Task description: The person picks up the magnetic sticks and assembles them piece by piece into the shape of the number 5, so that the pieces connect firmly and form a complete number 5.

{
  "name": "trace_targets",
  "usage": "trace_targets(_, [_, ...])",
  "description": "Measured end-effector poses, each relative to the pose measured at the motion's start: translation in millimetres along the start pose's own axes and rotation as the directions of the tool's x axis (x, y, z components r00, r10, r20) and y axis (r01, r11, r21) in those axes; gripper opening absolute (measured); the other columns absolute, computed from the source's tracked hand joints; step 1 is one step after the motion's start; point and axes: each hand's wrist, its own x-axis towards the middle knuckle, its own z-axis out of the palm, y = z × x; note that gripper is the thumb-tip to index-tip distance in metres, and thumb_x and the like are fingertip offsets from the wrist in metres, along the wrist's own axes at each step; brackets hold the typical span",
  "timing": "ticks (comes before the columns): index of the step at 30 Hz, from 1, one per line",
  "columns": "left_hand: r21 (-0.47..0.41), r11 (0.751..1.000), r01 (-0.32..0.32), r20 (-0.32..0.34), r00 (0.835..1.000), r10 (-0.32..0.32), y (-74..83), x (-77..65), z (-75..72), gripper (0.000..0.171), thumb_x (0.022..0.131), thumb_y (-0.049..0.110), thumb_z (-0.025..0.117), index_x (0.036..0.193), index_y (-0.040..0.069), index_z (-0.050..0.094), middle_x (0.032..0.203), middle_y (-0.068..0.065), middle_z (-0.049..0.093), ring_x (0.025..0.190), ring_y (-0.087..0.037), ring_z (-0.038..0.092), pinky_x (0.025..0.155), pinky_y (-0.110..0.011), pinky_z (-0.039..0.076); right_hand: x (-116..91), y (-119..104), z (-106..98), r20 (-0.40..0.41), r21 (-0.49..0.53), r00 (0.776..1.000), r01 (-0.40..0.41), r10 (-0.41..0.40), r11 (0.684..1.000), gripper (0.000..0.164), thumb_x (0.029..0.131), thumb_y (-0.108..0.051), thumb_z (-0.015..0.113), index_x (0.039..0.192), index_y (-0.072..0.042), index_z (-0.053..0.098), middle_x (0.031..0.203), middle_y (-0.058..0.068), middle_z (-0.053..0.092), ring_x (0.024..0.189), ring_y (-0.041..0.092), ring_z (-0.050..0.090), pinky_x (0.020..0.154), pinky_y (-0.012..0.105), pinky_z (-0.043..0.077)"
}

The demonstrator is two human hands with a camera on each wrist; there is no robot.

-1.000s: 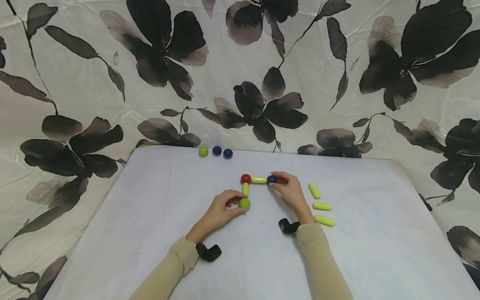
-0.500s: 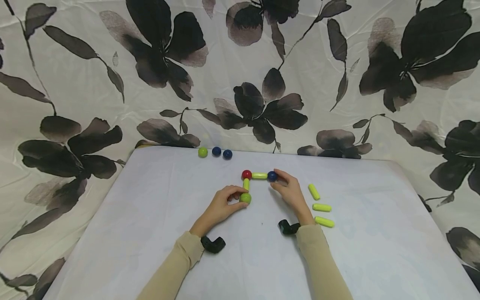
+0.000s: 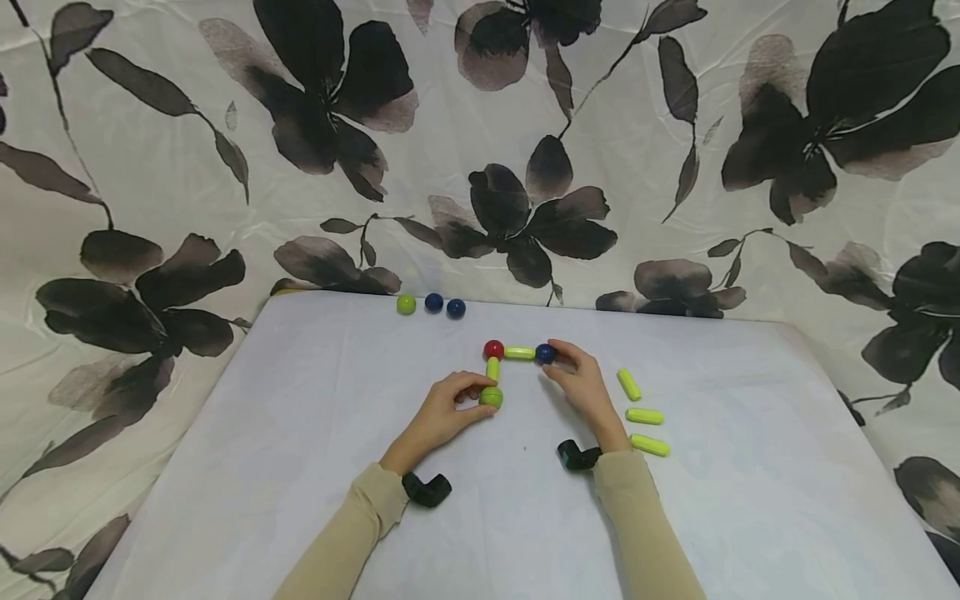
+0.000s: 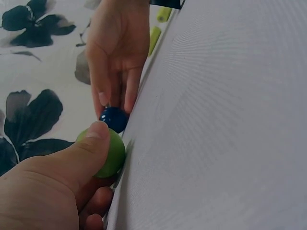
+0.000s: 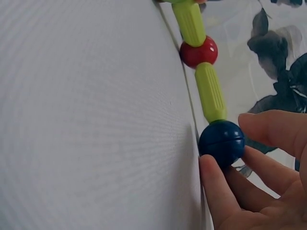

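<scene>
Lime rods (image 5: 210, 91) | L-shaped, red corner ball (image 5: 204, 52) | left hand (image 3: 446, 408) pinches green ball (image 4: 114, 155) | right hand (image 3: 583, 387) holds blue ball (image 5: 220, 143)

Between my left hand (image 3: 442, 407) and my right hand (image 3: 583, 385), the near table (image 3: 525, 517) gives me passage; farther, the red ball (image 3: 493, 350) and two joined rods (image 3: 519, 352) bar it. Three loose rods (image 3: 645, 416) obstruct the right; left lies free.

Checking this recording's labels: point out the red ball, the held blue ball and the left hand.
Red ball (image 3: 493, 349), head view: its visible middle.
Held blue ball (image 5: 221, 140), right wrist view: near its seam.
Left hand (image 3: 441, 409), head view: back of hand.
</scene>
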Motion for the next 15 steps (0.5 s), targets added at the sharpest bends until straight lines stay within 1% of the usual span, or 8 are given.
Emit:
trace_targets(7, [-0.001, 1.0, -0.001, 0.004, 1.0, 0.001, -0.1, 0.9, -0.4, 0.036, 0.084, 0.022, 0.081, 0.118, 0.018, 0.071, 0.097, 0.006, 0.063, 0.088, -0.014, 0.054, 0.075, -0.03, 0.045, 1, 0, 0, 0.003, 0.001, 1.0, -0.007, 0.007, 1.0, 0.052, 0.094, -0.011, 0.065, 0.144, -0.006, 0.05, 0.143, 0.016, 0.052, 0.135, 0.028, 0.044, 0.109, 0.044, 0.036])
trace_targets(13, [-0.01, 1.0, -0.006, 0.008, 1.0, 0.006, 0.2, 0.9, -0.5, 0.036, 0.085, 0.022, 0.081, 0.118, 0.016, 0.071, 0.097, 0.007, 0.063, 0.088, -0.014, 0.054, 0.075, -0.029, 0.045, 1, 2, -1, 0.011, 0.013, 1.0, 0.007, -0.007, 1.0, 0.052, 0.096, -0.01, 0.065, 0.144, -0.003, 0.049, 0.142, 0.019, 0.052, 0.135, 0.031, 0.044, 0.109, 0.045, 0.036])
trace_targets(15, [-0.009, 1.0, -0.004, 0.008, 1.0, 0.004, 0.3, 0.5, -0.6, 0.036, 0.085, 0.022, 0.081, 0.118, 0.016, 0.071, 0.097, 0.007, 0.063, 0.089, -0.014, 0.054, 0.075, -0.029, 0.045, -4, -8, -1, 0.017, 0.013, 1.0, 0.001, -0.001, 1.0, 0.052, 0.096, -0.008, 0.064, 0.144, 0.0, 0.048, 0.142, 0.022, 0.051, 0.134, 0.033, 0.044, 0.109, 0.047, 0.036])
